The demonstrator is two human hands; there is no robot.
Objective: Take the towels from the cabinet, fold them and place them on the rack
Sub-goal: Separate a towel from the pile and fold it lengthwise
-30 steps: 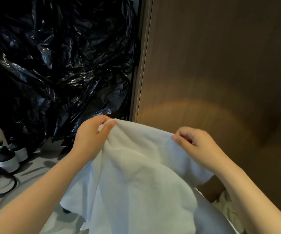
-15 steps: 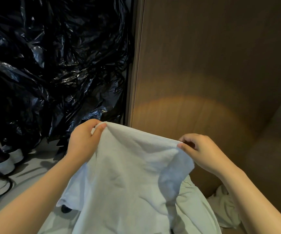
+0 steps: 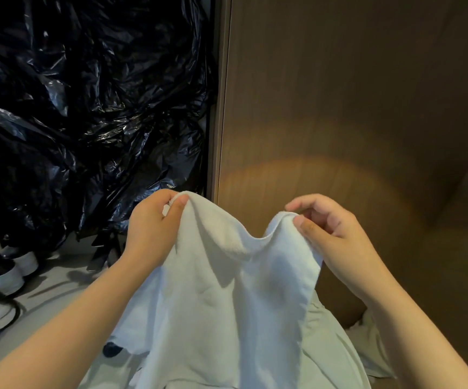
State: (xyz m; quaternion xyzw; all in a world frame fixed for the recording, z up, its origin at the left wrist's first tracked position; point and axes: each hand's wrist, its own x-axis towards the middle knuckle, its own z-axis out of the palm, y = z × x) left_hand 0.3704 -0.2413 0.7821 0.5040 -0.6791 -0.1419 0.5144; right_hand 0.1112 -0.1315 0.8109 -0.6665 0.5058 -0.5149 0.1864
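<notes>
A white towel [image 3: 227,299] hangs in front of me, held up by its top edge. My left hand [image 3: 154,231] pinches the top left corner between thumb and fingers. The top right corner is pinched by my right hand [image 3: 331,228]. The edge between the two hands sags in a dip. The towel's lower part drops out of view at the bottom of the frame. Behind it stands a brown wooden cabinet panel [image 3: 339,108].
Crumpled black plastic sheeting [image 3: 86,108] fills the upper left. Two pump bottles [image 3: 5,273] stand on a grey counter [image 3: 53,293] at the left, beside a dark cable loop [image 3: 5,318]. More pale cloth [image 3: 373,346] lies low at the right.
My right hand has shifted its grip along the top edge toward the corner, and the hands have come closer, so the edge now sags between them.
</notes>
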